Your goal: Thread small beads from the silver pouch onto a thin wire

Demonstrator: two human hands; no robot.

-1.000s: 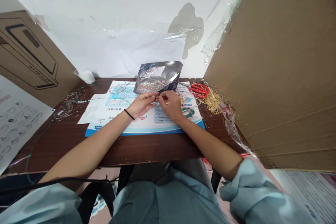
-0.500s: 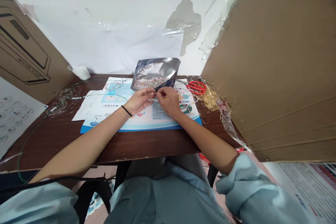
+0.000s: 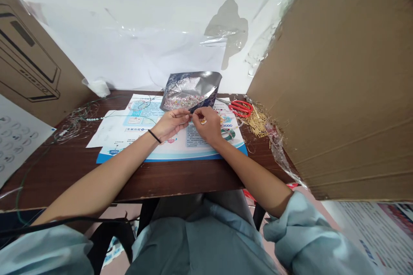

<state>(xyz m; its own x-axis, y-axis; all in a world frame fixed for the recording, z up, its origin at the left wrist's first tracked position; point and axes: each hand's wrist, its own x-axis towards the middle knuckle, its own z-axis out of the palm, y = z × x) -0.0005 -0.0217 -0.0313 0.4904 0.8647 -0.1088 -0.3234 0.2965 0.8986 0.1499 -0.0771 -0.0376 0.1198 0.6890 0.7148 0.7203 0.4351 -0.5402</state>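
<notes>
My left hand [image 3: 172,125] and my right hand [image 3: 208,124] meet fingertip to fingertip above a printed sheet [image 3: 155,152]. Thumb and forefinger of each are pinched together; whatever lies between them is too small to make out. Just behind them leans a silver foil pouch [image 3: 209,84], its mouth facing me, with many small pale and pink beads [image 3: 185,102] inside. Thin green thread [image 3: 142,117] runs over the sheet on the left, toward a short row of white beads [image 3: 93,119]. Partly hidden by my right hand is a green ring-shaped item [image 3: 229,134].
Red-handled scissors [image 3: 241,108] lie right of the pouch, beside a heap of gold-coloured sticks [image 3: 257,123]. Tangled clear thread [image 3: 75,124] sits at the left. Cardboard panels [image 3: 348,81] flank the dark wooden table [image 3: 180,180], and a white wall [image 3: 145,51] stands behind.
Both hands keep the same pinch at nearly the same spot. The whole view has shifted very slightly; the objects on the table lie as before.
</notes>
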